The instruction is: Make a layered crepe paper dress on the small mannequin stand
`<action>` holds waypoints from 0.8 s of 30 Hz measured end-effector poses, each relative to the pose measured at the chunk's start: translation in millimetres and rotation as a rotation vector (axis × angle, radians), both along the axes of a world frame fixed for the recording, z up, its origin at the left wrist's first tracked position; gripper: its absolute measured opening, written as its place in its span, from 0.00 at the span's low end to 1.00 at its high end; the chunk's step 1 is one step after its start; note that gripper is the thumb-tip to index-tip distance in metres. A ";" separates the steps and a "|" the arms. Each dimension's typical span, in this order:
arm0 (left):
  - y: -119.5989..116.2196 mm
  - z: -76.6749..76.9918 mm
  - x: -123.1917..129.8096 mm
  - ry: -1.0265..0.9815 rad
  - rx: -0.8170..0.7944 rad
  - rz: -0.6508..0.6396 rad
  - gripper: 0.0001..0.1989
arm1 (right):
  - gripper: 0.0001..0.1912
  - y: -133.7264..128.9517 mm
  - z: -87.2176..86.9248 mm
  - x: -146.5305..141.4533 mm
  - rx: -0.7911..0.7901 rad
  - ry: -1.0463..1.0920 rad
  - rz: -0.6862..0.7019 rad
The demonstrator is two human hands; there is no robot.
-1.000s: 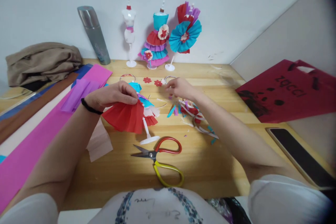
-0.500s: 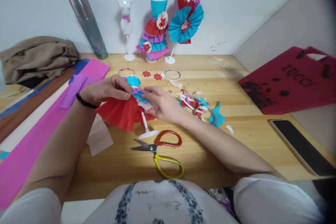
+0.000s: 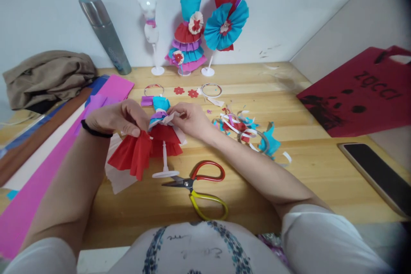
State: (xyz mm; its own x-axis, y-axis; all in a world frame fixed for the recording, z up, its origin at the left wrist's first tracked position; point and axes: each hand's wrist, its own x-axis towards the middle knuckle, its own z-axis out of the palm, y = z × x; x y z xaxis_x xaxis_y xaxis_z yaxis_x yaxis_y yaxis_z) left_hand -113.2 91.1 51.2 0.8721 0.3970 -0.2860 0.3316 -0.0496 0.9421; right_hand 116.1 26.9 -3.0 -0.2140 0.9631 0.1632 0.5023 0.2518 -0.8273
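Observation:
A small white dress form [image 3: 165, 156] with a blue crepe-paper bodice [image 3: 161, 103] stands upright between my hands. Red pleated crepe paper [image 3: 132, 154] partly surrounds its lower half, with one loose end pulled out to the left. My left hand [image 3: 123, 120] pinches that loose end between thumb and fingers. At the waist, my right hand [image 3: 192, 120] is closed on a pale strip of paper [image 3: 168, 119] at the form's right side. Scissors [image 3: 189, 184] with red and yellow handles lie spread just in front of the base.
Paper scraps and a tape roll [image 3: 257, 141] lie to the right, beyond them a phone [image 3: 375, 175] and a red bag [image 3: 356, 94]. Three more dress forms [image 3: 189, 30] and a flask [image 3: 105, 34] stand at the wall. Coloured paper sheets [image 3: 48, 158] cover the left side.
The dress form has shifted left and stands straighter. My left hand has drawn the red paper's end left and down, away from the form. My right hand has closed on the pale strip.

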 end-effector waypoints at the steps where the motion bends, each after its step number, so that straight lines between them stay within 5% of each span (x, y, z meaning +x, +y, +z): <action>1: 0.2 -1.2 -1.8 0.011 -0.003 -0.073 0.17 | 0.08 0.6 -1.8 0.5 -0.028 0.019 0.000; 5: -1.9 -3.8 -8.2 -0.048 0.020 -0.078 0.14 | 0.09 -0.4 -6.5 3.3 -0.091 0.035 0.024; 11: -9.8 -5.3 -15.6 -0.128 0.004 -0.056 0.12 | 0.30 -17.9 -4.5 -6.7 0.194 -0.131 0.239; 14: -11.9 -7.0 -17.9 -0.149 0.017 0.000 0.14 | 0.35 -24.9 -3.3 -17.9 0.263 -0.283 0.220; 19: -12.1 -12.1 -20.1 -0.117 0.007 0.120 0.20 | 0.16 -16.9 0.2 -28.5 0.292 -0.324 0.122; 24: -11.8 -17.3 -17.6 -0.141 0.006 0.149 0.20 | 0.11 -1.2 6.4 -32.2 0.192 -0.296 0.078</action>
